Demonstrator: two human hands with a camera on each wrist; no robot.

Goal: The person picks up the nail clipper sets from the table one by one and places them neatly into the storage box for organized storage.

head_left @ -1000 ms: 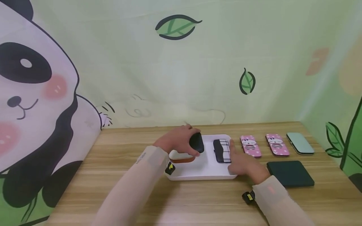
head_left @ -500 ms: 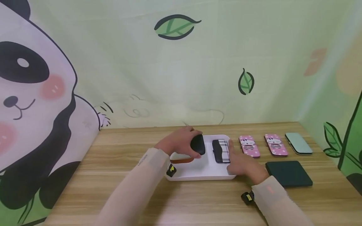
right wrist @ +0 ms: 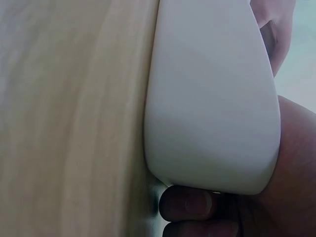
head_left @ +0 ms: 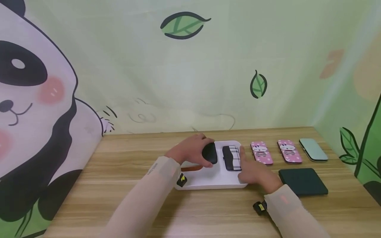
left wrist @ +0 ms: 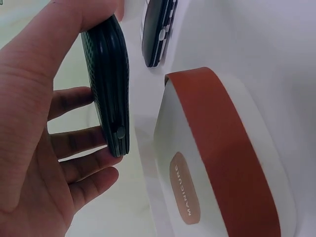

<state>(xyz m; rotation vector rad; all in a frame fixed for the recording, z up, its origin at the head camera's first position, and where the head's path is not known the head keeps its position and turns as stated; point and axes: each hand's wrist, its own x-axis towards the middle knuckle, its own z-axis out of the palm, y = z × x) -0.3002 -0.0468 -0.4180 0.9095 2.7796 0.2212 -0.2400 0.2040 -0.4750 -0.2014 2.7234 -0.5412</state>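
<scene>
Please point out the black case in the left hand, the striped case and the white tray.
black case (head_left: 209, 153), head view, its top face
striped case (head_left: 232, 157), head view, its middle
white tray (head_left: 208, 180), head view, bare floor

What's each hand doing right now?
Left hand: grips the black case over the white tray.
Right hand: holds the tray's right edge.

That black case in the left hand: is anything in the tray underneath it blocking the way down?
Nothing visible does. The left hand grips the black case over a bare strip of the white tray, between the white-and-orange box and the plaid case.
</scene>
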